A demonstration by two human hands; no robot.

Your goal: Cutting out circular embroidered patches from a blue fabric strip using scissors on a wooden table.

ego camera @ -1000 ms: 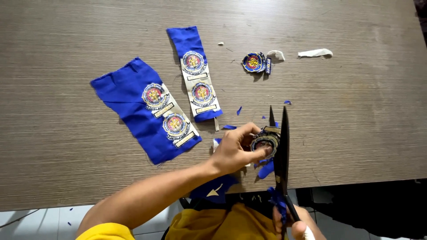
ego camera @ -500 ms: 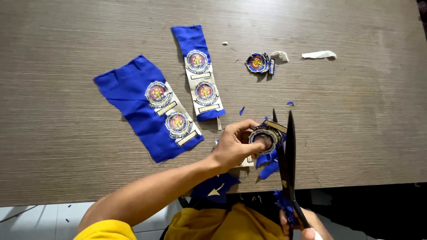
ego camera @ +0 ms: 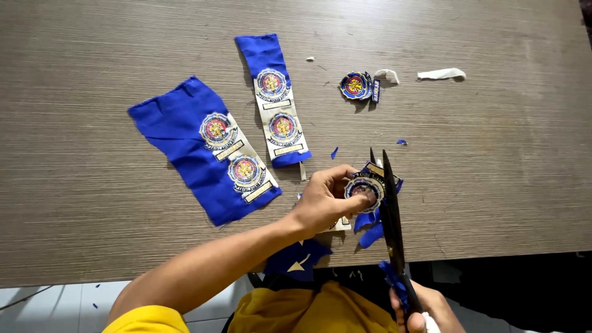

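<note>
Lower centre of the frame: round embroidered badge [ego camera: 365,188], pinched between thumb and fingers of the left hand [ego camera: 324,200], closed on the patch just above the table's near edge. Black scissors [ego camera: 390,206] in the right hand [ego camera: 425,308], bottom right, wrapped around the handles; blades parted in a narrow V at the badge's right rim. Blue offcuts [ego camera: 369,228] dangling beneath. Apparently mid-trim, blue cloth being cut away around the emblem; next snip likely calling for a small turn of the badge and blades kept tight to the stitched border.

Farther out: narrow blue strip [ego camera: 275,98] with two badges, upper centre; wider blue piece [ego camera: 200,145] with two more, left of it. Finished badge [ego camera: 357,85] and white scrap [ego camera: 441,74] at upper right. Grey-brown wood-grain table [ego camera: 493,172]; pale tiled floor [ego camera: 55,305] at bottom left.
</note>
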